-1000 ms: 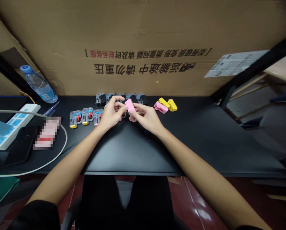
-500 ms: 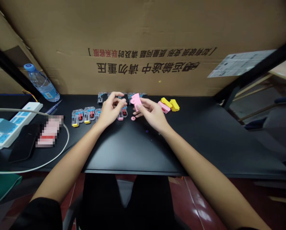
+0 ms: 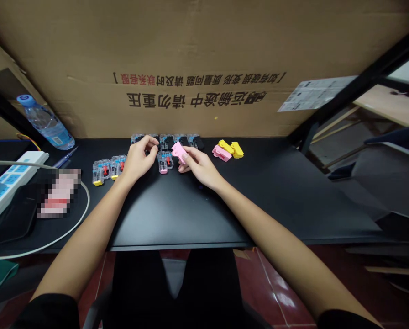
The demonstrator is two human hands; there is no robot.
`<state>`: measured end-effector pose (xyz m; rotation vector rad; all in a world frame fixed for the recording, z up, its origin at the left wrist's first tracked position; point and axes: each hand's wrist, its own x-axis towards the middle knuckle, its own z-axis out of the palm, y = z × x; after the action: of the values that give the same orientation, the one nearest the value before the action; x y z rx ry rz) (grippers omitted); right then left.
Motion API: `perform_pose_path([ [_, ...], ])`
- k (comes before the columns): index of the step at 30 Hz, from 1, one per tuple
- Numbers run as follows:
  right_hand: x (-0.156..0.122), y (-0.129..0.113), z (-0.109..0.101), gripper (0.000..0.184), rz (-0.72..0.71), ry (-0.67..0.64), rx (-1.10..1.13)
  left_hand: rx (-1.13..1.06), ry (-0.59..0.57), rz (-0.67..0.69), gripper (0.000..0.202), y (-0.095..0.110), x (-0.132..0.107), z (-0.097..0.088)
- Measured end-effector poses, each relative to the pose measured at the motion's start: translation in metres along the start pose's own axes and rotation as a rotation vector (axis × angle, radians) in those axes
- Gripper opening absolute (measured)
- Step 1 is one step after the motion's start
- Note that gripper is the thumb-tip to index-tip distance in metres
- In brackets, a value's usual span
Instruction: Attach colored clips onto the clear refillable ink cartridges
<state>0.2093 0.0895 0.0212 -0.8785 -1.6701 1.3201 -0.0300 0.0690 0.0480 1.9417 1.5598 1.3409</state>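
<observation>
My right hand (image 3: 199, 165) grips a small pink plastic part (image 3: 179, 153) between thumb and fingers, held just above the black table (image 3: 177, 210). To its left, my left hand (image 3: 142, 157) has its thumb and fingers curled together; whatever is in them, if anything, is too small to make out. Between the hands lies a clear plastic gun-shaped piece (image 3: 165, 161) with a red inner part and a pink end. Two similar pieces with yellow ends, one of them a clear gun-shaped piece (image 3: 102, 172), lie left of my left hand, which partly covers the other.
Behind the hands, several clear and black pieces (image 3: 166, 141) line the cardboard (image 3: 191, 55). Yellow parts (image 3: 237, 150) and a pink part (image 3: 221, 154) are piled at the right. Leftward are a water bottle (image 3: 47, 123), a pen (image 3: 65, 156), a power strip (image 3: 16, 180), a phone (image 3: 16, 212) and a cable.
The view has shifted, and my hands have moved slightly apart. The gun-shaped piece between them shows more fully. The pink ring beside my right hand is no longer visible.
</observation>
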Motion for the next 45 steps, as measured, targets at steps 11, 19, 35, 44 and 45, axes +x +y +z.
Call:
perform_pose_path([
  [11,0.007,0.004,-0.015,0.068,-0.042,0.129,0.013,0.111,-0.106,0.043,0.01,-0.003,-0.002,0.0],
  [19,0.008,0.012,-0.004,0.068,-0.038,0.064,-0.003,0.348,-0.226,0.059,0.038,-0.004,-0.01,0.004],
  [35,0.006,0.006,-0.009,0.067,-0.067,0.162,-0.032,0.135,-0.483,0.196,0.078,-0.003,-0.011,0.002],
  [44,0.007,0.005,-0.013,0.066,-0.043,0.141,0.034,-0.238,-0.279,0.043,0.064,-0.001,-0.008,0.014],
  [45,0.006,0.003,-0.013,0.066,-0.044,0.133,0.045,-0.299,-0.271,-0.002,0.067,0.0,-0.007,0.015],
])
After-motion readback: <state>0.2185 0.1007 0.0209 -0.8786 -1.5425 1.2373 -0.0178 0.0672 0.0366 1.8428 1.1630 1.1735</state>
